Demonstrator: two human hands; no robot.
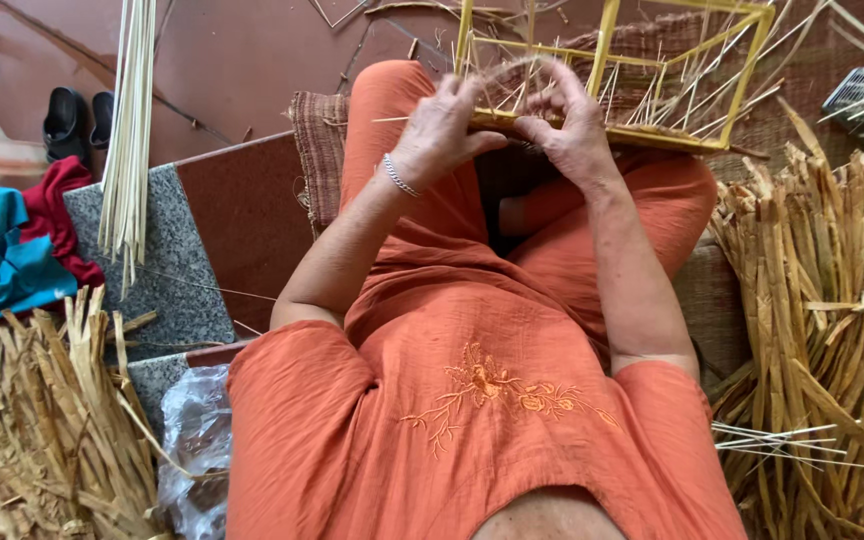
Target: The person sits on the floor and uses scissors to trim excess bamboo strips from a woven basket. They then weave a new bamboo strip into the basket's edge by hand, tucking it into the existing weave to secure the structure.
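**Both hands on yellow frame, weaving strips**

Far left: black sandals (77, 118), red & teal cloths (14, 240), dry reed pile (37, 420) near left. Bundle of pale sticks (130, 130) hangs over a granite slab (167, 270). Centre: left hand (442, 130), w/ silver bracelet (398, 176), fingers curled shut on the near bar of the yellow frame (612, 70). Right hand (570, 125) just beside it, pinching a thin strip at the same bar. Frame rests on the knees, far centre. Right: big reed bundle (822, 310).

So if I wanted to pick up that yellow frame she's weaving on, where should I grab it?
Probably by a bare upright bar of the yellow frame, coming from the far side. The near bottom rail is taken up by the left hand and right hand, and thin strips stick out around it.
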